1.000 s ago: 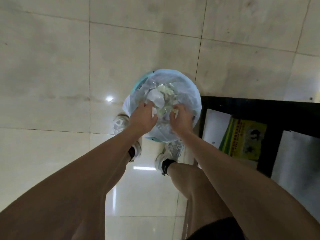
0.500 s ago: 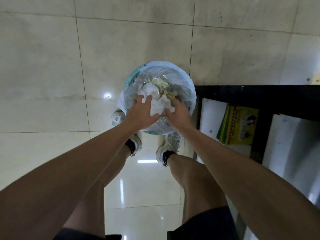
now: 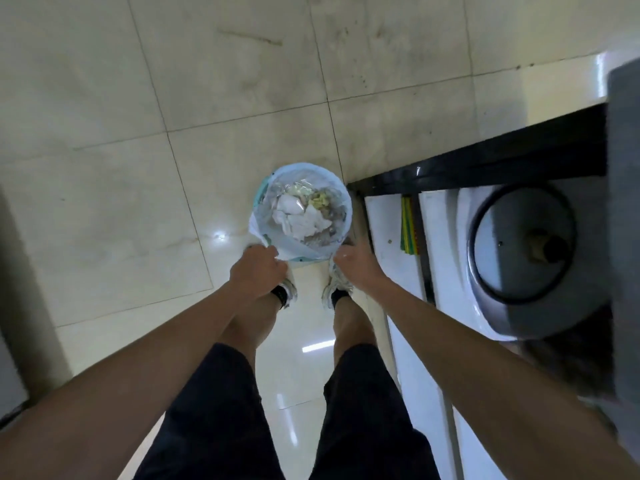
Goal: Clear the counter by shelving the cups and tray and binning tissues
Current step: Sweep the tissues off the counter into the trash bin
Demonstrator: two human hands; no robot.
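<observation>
The tissues [image 3: 300,220] lay crumpled inside the lined bin [image 3: 341,199] on the floor beside the black shelf [image 3: 485,164]. The left hand [image 3: 258,273] looked loosely curled and the right hand [image 3: 353,265] relaxed, both empty; best to straighten up without snagging the liner

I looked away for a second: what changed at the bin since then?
Both hands pulled back out of the bin: left hand and right hand let go of the tissues, which now lie inside. The bin stayed in place.
</observation>
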